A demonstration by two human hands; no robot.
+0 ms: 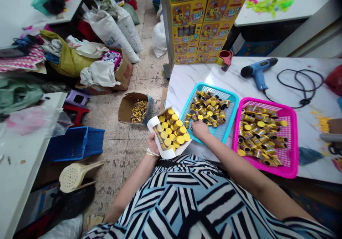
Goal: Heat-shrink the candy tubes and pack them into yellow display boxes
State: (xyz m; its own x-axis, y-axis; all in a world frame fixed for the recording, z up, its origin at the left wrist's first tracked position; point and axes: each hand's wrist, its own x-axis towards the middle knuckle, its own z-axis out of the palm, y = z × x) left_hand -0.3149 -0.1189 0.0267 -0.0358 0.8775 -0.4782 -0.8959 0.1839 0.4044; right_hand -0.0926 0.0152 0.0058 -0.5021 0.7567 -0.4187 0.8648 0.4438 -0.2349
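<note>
Fingers of the left hand (153,143) are clamped on the left edge of an open carton (169,155), which sits tilted just below the middle of the frame. Yellow-capped canisters (172,132) fill it, most with their caps facing up. The right hand (200,130) reaches into the lower left corner of the blue basket (230,121), right of centre, where more canisters lie loose; its fingertips are partly hidden, so I cannot tell whether they are together on one or apart.

The step in hand seems to be picking canisters out of this basket while the carton is held close beside it. On that reading, the next move calls for a sure pinch on a single canister, a lift clear of the basket's rim, and a steady carton so that none inside tip out.

Toward the right of the frame, the pink basket (294,143) holds further canisters on the marbled worktop (184,77). A blue heat gun (258,71) lies at upper right, its black cable (306,102) looped beside it.
</note>
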